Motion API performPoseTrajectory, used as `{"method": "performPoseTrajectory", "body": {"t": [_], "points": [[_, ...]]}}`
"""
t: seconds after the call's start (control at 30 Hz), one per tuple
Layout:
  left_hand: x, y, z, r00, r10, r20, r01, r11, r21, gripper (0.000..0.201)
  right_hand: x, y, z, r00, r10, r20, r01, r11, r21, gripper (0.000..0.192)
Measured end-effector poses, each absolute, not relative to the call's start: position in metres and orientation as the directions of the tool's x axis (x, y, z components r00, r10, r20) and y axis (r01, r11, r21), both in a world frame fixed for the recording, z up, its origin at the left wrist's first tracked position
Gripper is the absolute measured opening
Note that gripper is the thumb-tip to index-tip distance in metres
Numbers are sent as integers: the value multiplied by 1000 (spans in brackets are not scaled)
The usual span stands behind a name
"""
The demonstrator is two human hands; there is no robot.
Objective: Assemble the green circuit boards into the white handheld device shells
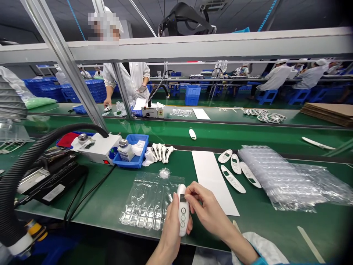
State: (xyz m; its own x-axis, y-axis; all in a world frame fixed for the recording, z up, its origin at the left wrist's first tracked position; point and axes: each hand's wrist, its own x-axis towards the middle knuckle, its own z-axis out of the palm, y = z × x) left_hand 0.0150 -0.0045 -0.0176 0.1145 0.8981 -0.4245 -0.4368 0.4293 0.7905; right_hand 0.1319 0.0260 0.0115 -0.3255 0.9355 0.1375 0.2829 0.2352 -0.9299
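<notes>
I'm seeing the left hand (172, 221) fingers closing around the white handheld unit (183, 210), gripping it from the left side and behind, buttons facing up at me. The right hand (205, 208) fingers are pinching in at the unit's top end, thumb and forefinger nearly shut right beside the small dark display; can't tell if they're holding a film or tab there or just touching.

The unit is sitting just above the near edge of the green counter (110, 198), over the corner of a clear blister tray (149, 202). Its long axis is running near vertical in view, display end pointing away from me, 3 round buttons trailing toward me.

Risk as I'm reading it: the left grip is covering only the lower half, so a hard pull at the top could be twisting the unit out and dropping it off the counter edge. Fingertips on the display could also be smudging it.

Further out: a white sheet (212, 176), 4 loose white shells (234, 169), bagged trays (275, 176) to the right.
</notes>
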Motion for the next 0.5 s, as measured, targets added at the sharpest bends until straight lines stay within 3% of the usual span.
{"method": "performPoseTrajectory", "body": {"t": [0.37, 0.5], "points": [[16, -10, -16, 84, 914, -397, -354, 400, 845, 59, 132, 20, 10, -285, 948, 139, 342, 236, -910, 20], [18, -9, -21, 3, 952, -307, -257, 298, 919, 54, 130, 23, 0, -295, 955, 15, 170, 67, -983, 20]]}}
